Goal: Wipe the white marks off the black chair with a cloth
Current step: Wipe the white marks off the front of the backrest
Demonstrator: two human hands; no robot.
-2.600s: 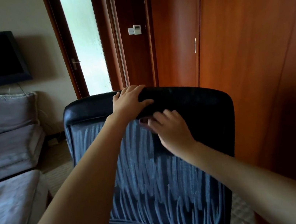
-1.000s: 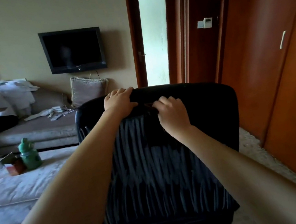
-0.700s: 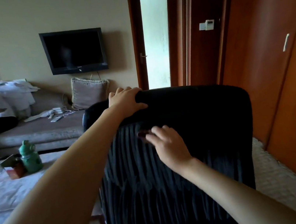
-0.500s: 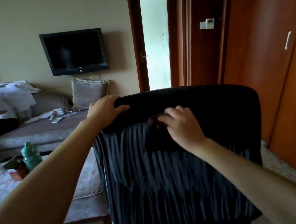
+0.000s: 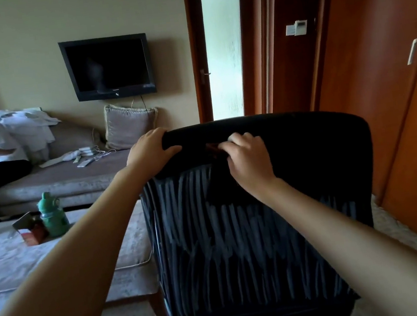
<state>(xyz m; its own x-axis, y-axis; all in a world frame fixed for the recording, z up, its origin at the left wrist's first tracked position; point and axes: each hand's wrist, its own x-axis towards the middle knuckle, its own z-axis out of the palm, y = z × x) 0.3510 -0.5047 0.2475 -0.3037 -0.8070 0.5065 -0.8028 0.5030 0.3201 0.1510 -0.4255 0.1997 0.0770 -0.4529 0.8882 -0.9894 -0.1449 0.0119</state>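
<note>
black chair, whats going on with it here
A person is wiping the black chair from behind. The left hand grips its top edge, steadying it, while the right hand holds a dark reddish cloth against the chair's back just below. White marks streak most of that surface; only the upper part around the cloth looks clean.
</note>
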